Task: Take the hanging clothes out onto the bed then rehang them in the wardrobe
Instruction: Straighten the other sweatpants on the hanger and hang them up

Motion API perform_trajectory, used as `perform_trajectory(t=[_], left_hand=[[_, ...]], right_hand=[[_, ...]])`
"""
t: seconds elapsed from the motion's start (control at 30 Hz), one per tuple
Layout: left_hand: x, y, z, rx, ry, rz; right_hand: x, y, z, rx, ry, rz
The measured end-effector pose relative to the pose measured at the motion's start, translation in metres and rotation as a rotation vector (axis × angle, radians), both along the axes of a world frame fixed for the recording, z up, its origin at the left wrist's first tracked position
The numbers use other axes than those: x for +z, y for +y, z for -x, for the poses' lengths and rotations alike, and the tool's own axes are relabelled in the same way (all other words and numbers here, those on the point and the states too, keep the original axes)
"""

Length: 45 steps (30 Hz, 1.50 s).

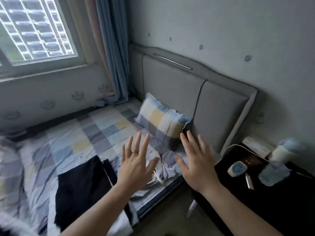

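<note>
Right above the near edge of the bed with the blue, yellow and grey checked sheet [68, 142], both hands hang with their backs to the camera, fingers straight and spread wide, holding nothing. The left hand [136, 166] wears a thin ring [135, 151]; the right hand [196, 167] is just beside it, the two thumbs apart.

A dark black garment [81, 189] lies flat on the sheet, below and to the left of the left hand, partly under that forearm. Between and beneath the hands lies crumpled pale blue-grey cloth [166, 169]; whether it is clothing or bedding I cannot tell.

A checked pillow [163, 123] leans on the grey padded headboard [179, 86] beyond the fingertips. To the right stands a black bedside table [272, 210] bearing a blurred clear bottle [272, 174].
</note>
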<state>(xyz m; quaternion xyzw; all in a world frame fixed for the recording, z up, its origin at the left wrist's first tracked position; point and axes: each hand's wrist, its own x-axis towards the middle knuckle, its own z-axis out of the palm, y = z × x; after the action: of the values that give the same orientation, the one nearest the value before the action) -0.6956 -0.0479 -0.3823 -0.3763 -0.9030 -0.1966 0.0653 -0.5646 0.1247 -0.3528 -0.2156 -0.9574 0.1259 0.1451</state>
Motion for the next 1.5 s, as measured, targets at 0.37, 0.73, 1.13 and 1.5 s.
perform_trajectory(t=[0.37, 0.73, 1.13, 1.5], left_hand=[[-0.085, -0.001, 0.096, 0.372, -0.272, 0.141], [-0.133, -0.023, 0.183, 0.547, -0.479, 0.127], [-0.239, -0.028, 0.312, 0.523, -0.715, 0.189], [-0.477, 0.021, 0.399, 0.471, -0.852, 0.326]], right_hand=[[-0.098, 0.036, 0.161, 0.246, -0.276, 0.146], [-0.151, 0.027, 0.268, 0.363, -0.512, 0.136], [-0.244, 0.026, 0.395, 0.313, -0.72, 0.104], [-0.473, 0.094, 0.49, 0.214, -0.961, 0.11]])
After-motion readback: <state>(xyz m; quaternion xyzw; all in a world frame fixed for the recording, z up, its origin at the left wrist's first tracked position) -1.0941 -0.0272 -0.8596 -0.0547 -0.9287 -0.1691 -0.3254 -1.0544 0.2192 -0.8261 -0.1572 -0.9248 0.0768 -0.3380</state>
